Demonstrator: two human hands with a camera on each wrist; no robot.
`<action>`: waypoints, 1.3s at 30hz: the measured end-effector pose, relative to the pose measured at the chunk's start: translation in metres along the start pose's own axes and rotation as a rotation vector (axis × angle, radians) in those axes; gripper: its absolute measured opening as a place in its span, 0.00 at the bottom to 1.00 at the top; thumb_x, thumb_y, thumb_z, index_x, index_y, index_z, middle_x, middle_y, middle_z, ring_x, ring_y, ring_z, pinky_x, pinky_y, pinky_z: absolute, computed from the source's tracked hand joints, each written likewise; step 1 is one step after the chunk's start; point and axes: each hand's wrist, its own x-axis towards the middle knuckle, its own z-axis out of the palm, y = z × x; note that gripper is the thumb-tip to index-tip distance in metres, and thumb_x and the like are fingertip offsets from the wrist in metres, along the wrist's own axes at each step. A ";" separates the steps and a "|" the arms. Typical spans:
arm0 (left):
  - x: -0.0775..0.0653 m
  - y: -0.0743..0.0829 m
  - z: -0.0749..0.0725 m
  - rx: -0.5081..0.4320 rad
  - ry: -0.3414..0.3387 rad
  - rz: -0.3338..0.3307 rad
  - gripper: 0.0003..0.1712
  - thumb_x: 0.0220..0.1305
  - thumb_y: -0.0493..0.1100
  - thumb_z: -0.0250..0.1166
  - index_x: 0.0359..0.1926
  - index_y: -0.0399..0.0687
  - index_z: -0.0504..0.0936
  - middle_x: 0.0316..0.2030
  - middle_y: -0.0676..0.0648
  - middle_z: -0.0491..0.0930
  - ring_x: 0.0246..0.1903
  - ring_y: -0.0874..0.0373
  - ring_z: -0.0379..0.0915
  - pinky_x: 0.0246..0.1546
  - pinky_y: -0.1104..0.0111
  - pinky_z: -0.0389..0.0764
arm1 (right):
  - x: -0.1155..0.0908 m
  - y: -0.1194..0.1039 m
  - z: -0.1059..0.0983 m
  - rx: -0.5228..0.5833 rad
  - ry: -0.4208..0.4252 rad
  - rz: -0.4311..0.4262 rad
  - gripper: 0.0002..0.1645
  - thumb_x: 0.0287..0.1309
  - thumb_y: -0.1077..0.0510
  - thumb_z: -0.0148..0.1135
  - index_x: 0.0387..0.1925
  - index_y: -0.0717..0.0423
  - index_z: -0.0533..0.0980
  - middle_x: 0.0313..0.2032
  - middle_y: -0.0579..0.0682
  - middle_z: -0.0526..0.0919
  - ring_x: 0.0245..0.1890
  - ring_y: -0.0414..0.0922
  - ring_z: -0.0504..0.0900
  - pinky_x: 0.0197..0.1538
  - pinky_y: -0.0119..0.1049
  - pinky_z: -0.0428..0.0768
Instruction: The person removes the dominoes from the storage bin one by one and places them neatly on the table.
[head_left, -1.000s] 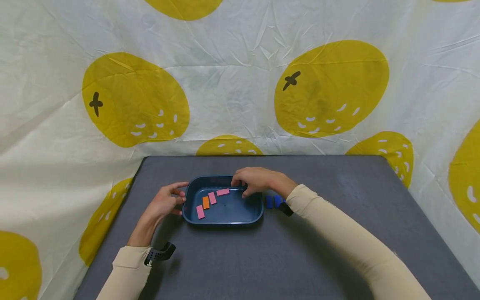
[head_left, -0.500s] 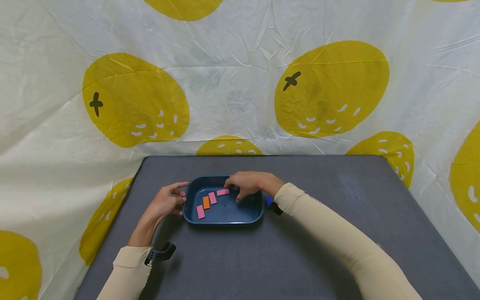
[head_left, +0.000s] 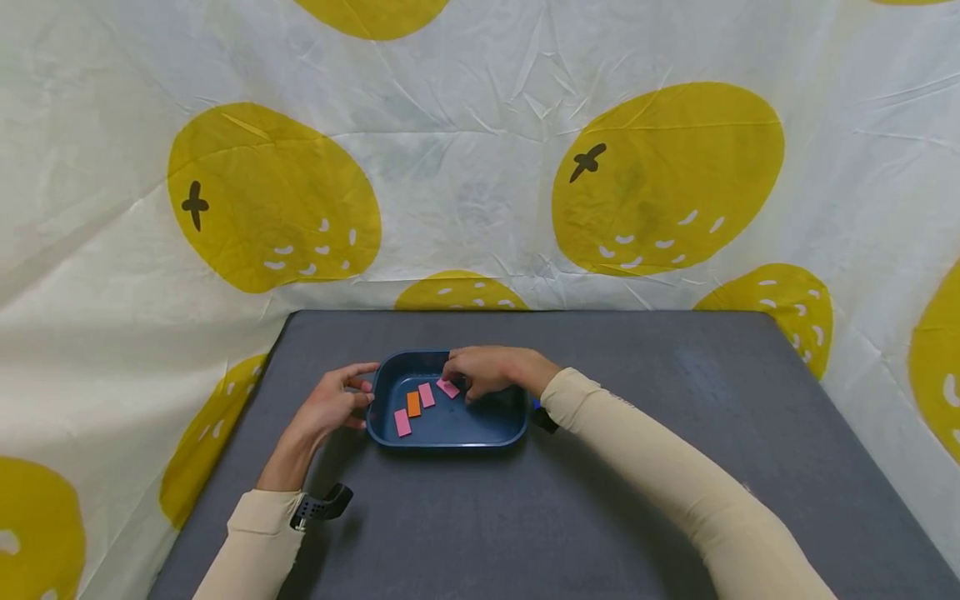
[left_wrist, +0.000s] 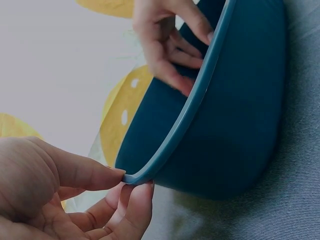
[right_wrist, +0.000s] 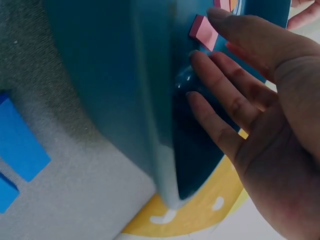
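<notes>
A dark blue tray (head_left: pixel 450 437) with raised walls sits on the table. My left hand (head_left: pixel 333 402) pinches its left rim between thumb and fingers, as the left wrist view shows (left_wrist: pixel 100 195). Inside the tray, my right hand (head_left: pixel 487 371) reaches down over a pink block (head_left: pixel 448 389) near the back wall. In the right wrist view this pink block (right_wrist: pixel 204 33) lies by the thumb and fingertips, which stand apart; exact contact is hard to tell. To its left lie a pink block (head_left: pixel 426 395), an orange block (head_left: pixel 413 404) and another pink block (head_left: pixel 402 422).
Blue blocks (right_wrist: pixel 22 140) lie on the grey table (head_left: pixel 480 517) just right of the tray, mostly hidden by my right wrist in the head view. A white cloth (head_left: pixel 465 192) with yellow fruit shapes hangs behind and to the left of the table.
My right hand has moved left and slightly down inside the tray. The rearmost pink block has turned at its fingertips. The left hand and tray have stayed put.
</notes>
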 end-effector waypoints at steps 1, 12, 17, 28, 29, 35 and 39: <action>0.000 0.000 0.000 0.000 0.001 0.000 0.32 0.71 0.28 0.57 0.73 0.49 0.69 0.52 0.36 0.69 0.40 0.46 0.75 0.30 0.61 0.87 | 0.001 -0.001 0.000 -0.009 0.003 0.000 0.33 0.62 0.59 0.70 0.68 0.51 0.73 0.62 0.49 0.74 0.48 0.41 0.78 0.55 0.33 0.81; -0.001 0.002 0.001 0.001 -0.001 -0.006 0.32 0.70 0.29 0.58 0.73 0.50 0.70 0.52 0.36 0.70 0.40 0.46 0.75 0.30 0.61 0.87 | 0.011 -0.008 0.004 -0.080 -0.017 -0.034 0.30 0.63 0.61 0.69 0.66 0.48 0.76 0.57 0.50 0.75 0.48 0.42 0.76 0.55 0.33 0.80; 0.000 0.002 -0.001 0.001 0.000 -0.002 0.32 0.71 0.29 0.57 0.73 0.50 0.70 0.51 0.36 0.69 0.40 0.46 0.75 0.30 0.60 0.87 | 0.011 -0.009 0.006 -0.101 -0.009 -0.033 0.29 0.62 0.59 0.71 0.65 0.50 0.77 0.54 0.50 0.74 0.45 0.41 0.76 0.52 0.32 0.79; -0.001 0.004 0.000 0.000 -0.007 -0.007 0.32 0.71 0.29 0.57 0.73 0.49 0.69 0.51 0.36 0.69 0.40 0.46 0.74 0.30 0.61 0.87 | 0.010 -0.011 0.016 -0.125 -0.017 -0.032 0.21 0.61 0.57 0.72 0.55 0.49 0.80 0.46 0.44 0.73 0.43 0.41 0.75 0.48 0.30 0.78; -0.001 0.004 0.000 -0.002 -0.007 -0.005 0.32 0.71 0.28 0.57 0.73 0.48 0.69 0.51 0.36 0.69 0.40 0.46 0.74 0.30 0.61 0.87 | 0.009 -0.011 0.016 -0.130 -0.019 -0.032 0.21 0.61 0.57 0.72 0.56 0.49 0.80 0.46 0.44 0.73 0.43 0.41 0.75 0.49 0.30 0.78; -0.001 0.004 -0.001 -0.011 -0.009 0.002 0.32 0.71 0.28 0.57 0.73 0.48 0.69 0.51 0.36 0.69 0.40 0.46 0.74 0.30 0.60 0.86 | 0.004 -0.009 0.016 -0.171 -0.026 -0.018 0.23 0.57 0.56 0.76 0.53 0.47 0.79 0.45 0.42 0.74 0.42 0.40 0.75 0.46 0.30 0.77; -0.001 0.004 -0.001 -0.018 -0.009 0.005 0.32 0.71 0.28 0.57 0.73 0.47 0.69 0.50 0.36 0.69 0.40 0.46 0.74 0.29 0.60 0.86 | 0.000 -0.009 0.015 -0.209 -0.022 -0.014 0.20 0.56 0.55 0.76 0.49 0.46 0.79 0.42 0.41 0.73 0.39 0.40 0.75 0.42 0.30 0.76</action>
